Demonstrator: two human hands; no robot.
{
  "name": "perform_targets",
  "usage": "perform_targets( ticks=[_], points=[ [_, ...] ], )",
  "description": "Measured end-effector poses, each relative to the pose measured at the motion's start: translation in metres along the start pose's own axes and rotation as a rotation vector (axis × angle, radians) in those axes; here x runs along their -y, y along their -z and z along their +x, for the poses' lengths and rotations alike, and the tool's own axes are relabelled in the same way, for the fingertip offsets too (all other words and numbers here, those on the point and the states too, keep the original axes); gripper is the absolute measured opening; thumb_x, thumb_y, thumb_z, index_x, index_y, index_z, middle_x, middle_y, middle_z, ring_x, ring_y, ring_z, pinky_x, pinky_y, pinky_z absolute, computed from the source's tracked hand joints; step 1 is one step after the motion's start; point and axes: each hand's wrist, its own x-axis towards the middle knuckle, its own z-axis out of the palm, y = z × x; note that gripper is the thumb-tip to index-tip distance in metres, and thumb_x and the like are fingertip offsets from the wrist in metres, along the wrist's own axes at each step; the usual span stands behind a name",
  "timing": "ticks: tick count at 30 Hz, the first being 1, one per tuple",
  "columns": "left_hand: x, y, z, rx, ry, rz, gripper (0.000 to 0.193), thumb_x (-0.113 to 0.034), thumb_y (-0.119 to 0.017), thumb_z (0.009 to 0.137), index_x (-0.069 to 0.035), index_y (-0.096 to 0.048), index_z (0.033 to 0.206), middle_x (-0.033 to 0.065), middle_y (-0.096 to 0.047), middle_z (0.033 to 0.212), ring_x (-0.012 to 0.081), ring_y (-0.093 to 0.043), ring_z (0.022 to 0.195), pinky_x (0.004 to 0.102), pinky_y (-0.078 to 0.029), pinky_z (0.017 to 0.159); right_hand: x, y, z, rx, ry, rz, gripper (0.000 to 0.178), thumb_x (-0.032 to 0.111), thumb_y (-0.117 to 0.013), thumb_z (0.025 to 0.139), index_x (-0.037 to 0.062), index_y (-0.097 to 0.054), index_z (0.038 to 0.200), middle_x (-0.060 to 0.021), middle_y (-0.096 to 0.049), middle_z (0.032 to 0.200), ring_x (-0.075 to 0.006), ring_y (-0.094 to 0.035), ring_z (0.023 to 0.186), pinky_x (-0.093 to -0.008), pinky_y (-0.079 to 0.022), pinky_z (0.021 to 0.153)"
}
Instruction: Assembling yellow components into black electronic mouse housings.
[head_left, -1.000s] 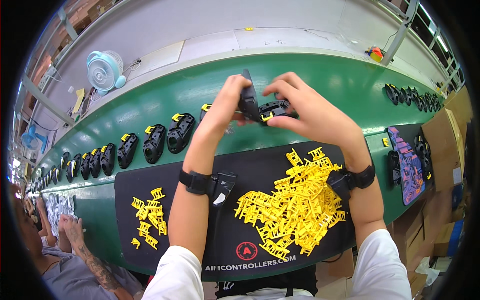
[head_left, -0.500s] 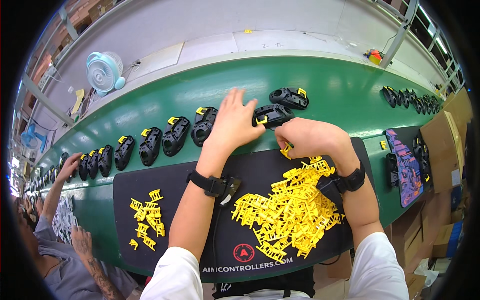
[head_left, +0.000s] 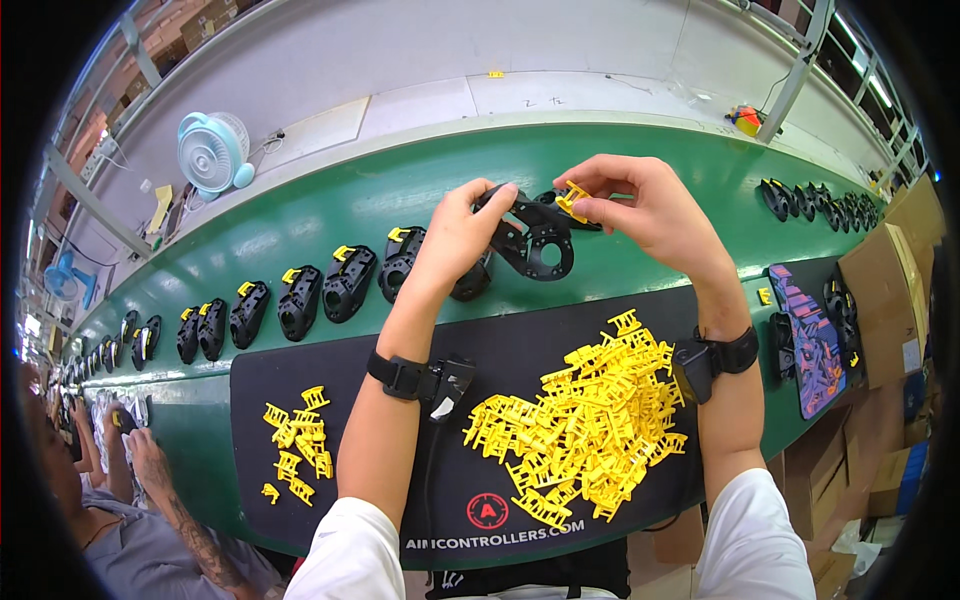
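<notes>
My left hand (head_left: 455, 235) holds a black plastic shell part (head_left: 532, 240) up over the green conveyor belt (head_left: 330, 205). My right hand (head_left: 645, 205) pinches a small yellow clip (head_left: 572, 196) against the top of that shell. Below my hands a large heap of yellow clips (head_left: 580, 425) lies on a black mat (head_left: 450, 480), and a smaller bunch of yellow clips (head_left: 295, 445) lies at the mat's left. Both wrists wear black bands.
A row of black shells with yellow clips (head_left: 300, 298) lies along the belt to the left; more black parts (head_left: 815, 198) sit at the far right. A small blue fan (head_left: 210, 152) stands behind the belt. Another person's arm (head_left: 165, 495) is at lower left. Cardboard boxes (head_left: 900, 300) stand right.
My left hand has lifted a black shell off the belt. My right hand has come up from the clip heap with a yellow clip and brought it to the shell.
</notes>
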Motion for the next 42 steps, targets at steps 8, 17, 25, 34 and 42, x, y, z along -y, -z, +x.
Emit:
perform_targets(
  ticks=[8, 17, 25, 34, 42],
  points=[
    [-0.030, -0.011, -0.016, 0.023, -0.025, -0.377, 0.039, -0.030, -0.064, 0.100, -0.002, -0.058, 0.126, 0.0070, -0.066, 0.110, 0.0130, -0.068, 0.094, 0.0287, -0.055, 0.078, 0.006, -0.005, -0.001, -0.069, 0.081, -0.032, 0.014, 0.006, -0.067, 0.092, -0.0028, -0.071, 0.103, -0.0074, -0.074, 0.089, -0.0116, -0.069, 0.078, -0.0265, -0.055, 0.063],
    [-0.039, -0.011, -0.022, 0.225, -0.297, -0.495, 0.057, -0.012, -0.074, 0.091, -0.001, -0.049, 0.141, 0.0063, -0.064, 0.118, 0.0171, -0.063, 0.107, 0.0343, -0.053, 0.087, 0.018, -0.011, -0.002, -0.386, 0.229, -0.188, 0.009, 0.006, -0.072, 0.087, 0.0035, -0.072, 0.096, -0.0081, -0.074, 0.084, -0.0147, -0.069, 0.075, -0.0280, -0.051, 0.060],
    [-0.047, -0.010, -0.028, 0.260, -0.309, -0.429, 0.054, -0.016, -0.074, 0.092, -0.001, -0.050, 0.138, 0.0074, -0.065, 0.119, 0.0152, -0.063, 0.106, 0.0323, -0.052, 0.082, 0.019, -0.015, 0.000, -0.460, 0.363, -0.317, 0.007, 0.003, -0.073, 0.085, 0.0049, -0.072, 0.092, -0.0058, -0.071, 0.084, -0.0168, -0.067, 0.072, -0.0282, -0.050, 0.059],
    [-0.050, -0.011, -0.030, 0.247, -0.322, -0.381, 0.042, -0.021, -0.064, 0.099, 0.001, -0.052, 0.134, 0.0065, -0.066, 0.115, 0.0141, -0.063, 0.101, 0.0336, -0.053, 0.082, 0.012, -0.013, -0.001, -0.450, 0.525, -0.409, 0.008, 0.001, -0.074, 0.084, 0.0032, -0.072, 0.091, -0.0073, -0.066, 0.083, -0.0200, -0.065, 0.069, -0.0294, -0.050, 0.059],
    [-0.054, -0.012, -0.032, 0.205, -0.289, -0.301, 0.040, -0.024, -0.060, 0.102, 0.002, -0.054, 0.131, 0.0068, -0.066, 0.114, 0.0136, -0.062, 0.097, 0.0319, -0.052, 0.081, 0.017, -0.011, -0.003, -0.397, 0.460, -0.414, 0.008, 0.000, -0.074, 0.083, 0.0018, -0.071, 0.091, -0.0083, -0.065, 0.083, -0.0225, -0.064, 0.068, -0.0314, -0.051, 0.062]
  ],
)
